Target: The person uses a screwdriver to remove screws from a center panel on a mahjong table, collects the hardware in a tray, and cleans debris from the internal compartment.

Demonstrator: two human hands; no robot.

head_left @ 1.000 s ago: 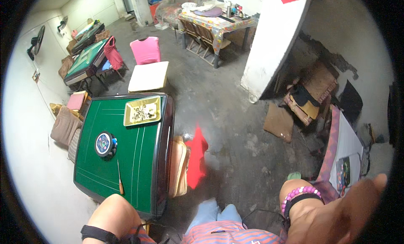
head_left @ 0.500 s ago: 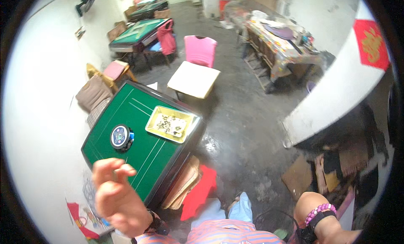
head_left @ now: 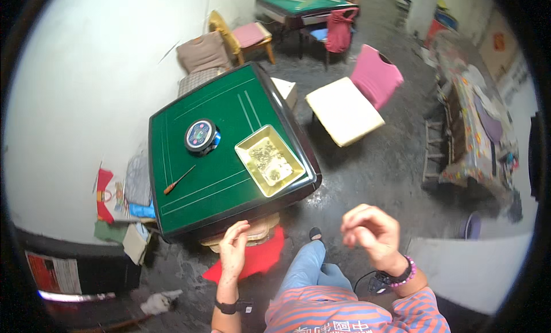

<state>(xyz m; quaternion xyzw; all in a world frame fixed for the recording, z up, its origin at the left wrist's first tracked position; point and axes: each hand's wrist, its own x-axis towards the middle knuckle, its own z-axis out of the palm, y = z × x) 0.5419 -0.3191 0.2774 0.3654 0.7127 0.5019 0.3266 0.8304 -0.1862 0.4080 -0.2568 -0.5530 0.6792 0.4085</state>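
Note:
In front of me stands a green-topped mahjong table (head_left: pixel 221 181) with a dark rim. Just off its near edge, my left hand (head_left: pixel 233 251) is raised with the fingers loosely bent and nothing in it. Farther right, above the floor, my right hand (head_left: pixel 373 234) hangs with curled fingers and the thumb apart, also holding nothing visible. On the tabletop a yellow rectangular tray (head_left: pixel 248 155) holds many small pieces, too small to make out. Near the table's middle sits a round control console (head_left: pixel 201 136). A screwdriver (head_left: pixel 172 187) with a brown handle lies toward the left side.
Beyond the table's right corner stands a pink-backed chair (head_left: pixel 376 77) with a pale seat. A long, cloth-covered table (head_left: pixel 466 143) runs along the right. Stools (head_left: pixel 270 223) and a red sheet (head_left: pixel 261 263) are low by the near edge. Bags (head_left: pixel 138 181) hang at the left wall.
My view has swung left, bringing the whole mahjong table and the screwdriver into sight. The left hand has come down off the table's corner, while the right has risen before me.

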